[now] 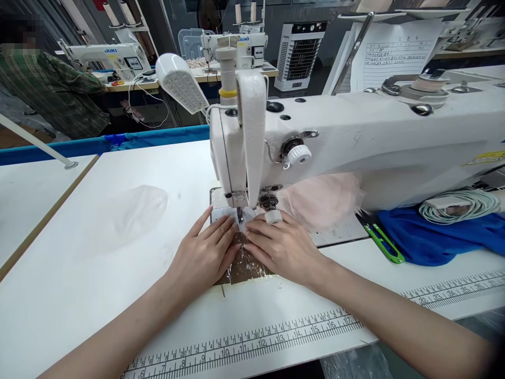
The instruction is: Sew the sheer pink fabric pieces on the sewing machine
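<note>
A white sewing machine (240, 158) stands in front of me, its presser foot (240, 215) down at a small piece of thin white fabric (247, 215). From the left, my left hand (205, 247) lies palm down with its fingers stretched out, fingertips beside the foot on the fabric. My right hand (286, 242) rests flat on the other side, its fingertips close to the foot. A white band (273, 217) sits around one of its fingers. Both thumbs lie over a brown, clear-covered patch (246, 266) of the machine bed. The fabric under the fingertips is mostly hidden.
Sheer pink fabric (323, 200) lies under the machine arm. Green thread snips (382, 242) and blue cloth (442, 237) with a coiled cord (453, 205) are at right. Sheer pale fabric (140, 210) lies left. A printed ruler (244, 345) runs along the front edge. A person (51, 89) sits beyond.
</note>
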{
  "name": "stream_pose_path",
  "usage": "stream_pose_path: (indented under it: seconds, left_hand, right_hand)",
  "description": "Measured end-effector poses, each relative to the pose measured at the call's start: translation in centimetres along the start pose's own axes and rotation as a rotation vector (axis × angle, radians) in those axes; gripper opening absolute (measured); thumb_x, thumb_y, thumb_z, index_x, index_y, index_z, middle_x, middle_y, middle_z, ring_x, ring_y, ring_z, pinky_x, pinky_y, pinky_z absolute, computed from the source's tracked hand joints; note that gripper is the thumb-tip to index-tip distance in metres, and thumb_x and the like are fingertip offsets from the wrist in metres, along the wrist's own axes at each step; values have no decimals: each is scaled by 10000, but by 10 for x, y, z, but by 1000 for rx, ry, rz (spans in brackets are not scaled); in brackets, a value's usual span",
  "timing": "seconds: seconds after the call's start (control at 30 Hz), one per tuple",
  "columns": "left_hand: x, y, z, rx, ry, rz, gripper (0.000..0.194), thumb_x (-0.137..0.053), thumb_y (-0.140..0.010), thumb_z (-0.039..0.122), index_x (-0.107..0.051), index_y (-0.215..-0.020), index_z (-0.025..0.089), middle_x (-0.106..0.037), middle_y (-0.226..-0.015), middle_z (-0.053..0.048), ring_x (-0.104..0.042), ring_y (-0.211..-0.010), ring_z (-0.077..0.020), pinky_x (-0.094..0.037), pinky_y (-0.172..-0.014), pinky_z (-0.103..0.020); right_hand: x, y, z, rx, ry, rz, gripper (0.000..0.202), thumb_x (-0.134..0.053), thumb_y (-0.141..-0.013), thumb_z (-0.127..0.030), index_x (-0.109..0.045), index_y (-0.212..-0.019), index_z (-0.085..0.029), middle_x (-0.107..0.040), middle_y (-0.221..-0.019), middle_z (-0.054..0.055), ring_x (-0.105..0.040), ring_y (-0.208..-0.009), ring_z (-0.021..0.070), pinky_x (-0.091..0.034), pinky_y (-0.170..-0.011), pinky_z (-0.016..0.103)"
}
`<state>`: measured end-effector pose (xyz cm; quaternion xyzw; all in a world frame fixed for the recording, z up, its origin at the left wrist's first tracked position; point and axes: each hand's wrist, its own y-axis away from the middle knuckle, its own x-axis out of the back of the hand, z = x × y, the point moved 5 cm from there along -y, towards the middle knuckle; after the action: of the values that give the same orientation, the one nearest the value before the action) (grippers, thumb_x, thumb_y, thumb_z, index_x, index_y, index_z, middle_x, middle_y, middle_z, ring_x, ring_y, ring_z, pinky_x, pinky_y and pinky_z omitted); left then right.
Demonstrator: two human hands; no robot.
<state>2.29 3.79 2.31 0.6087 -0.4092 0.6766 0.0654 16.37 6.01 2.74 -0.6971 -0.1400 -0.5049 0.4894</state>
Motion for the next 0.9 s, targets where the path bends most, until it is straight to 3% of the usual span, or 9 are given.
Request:
stream_pose_path:
  seconds: [0.3, 0.7, 0.8, 0.9]
  left_hand:
    - [-11, -2, -13, 108, 36, -66, 384, -442, -953, 306, -576, -1258, 115, -625, -1252, -124, -564, -1201, -260, -252, -1162, -523]
    - [-13, -2, -16, 150, -10, -90, 426, -445, -953, 351, -534, -1292, 109, -589, -1303, -127, -500, -1265, -281, -290, -1134, -533]
    - [-12, 0, -17, 162, -16, -78, 431, -442, -956, 357, -530, -1294, 105, -589, -1303, -129, -499, -1266, -281, -308, -1124, -526]
    - [-8, 0, -19, 161, -27, -43, 407, -440, -961, 358, -558, -1254, 101, -628, -1249, -126, -544, -1219, -271, -330, -1108, -516]
  right_hand:
    - [-8, -7, 6, -23, 89, -74, 259, -502, -949, -305, -705, -1015, -159, -723, -948, 78, -614, -931, 214, -420, -914, 375]
    - [-3, -6, 15, -72, 74, -59, 235, -516, -946, -289, -724, -960, -181, -727, -962, 61, -649, -906, 208, -446, -939, 396]
    - [-5, -4, 17, -80, 92, -74, 235, -518, -945, -278, -722, -964, -164, -726, -970, 66, -654, -882, 211, -476, -893, 390]
    - [-8, -2, 18, -75, 107, -116, 204, -517, -913, -145, -721, -903, -136, -722, -923, 88, -651, -861, 225, -509, -746, 357]
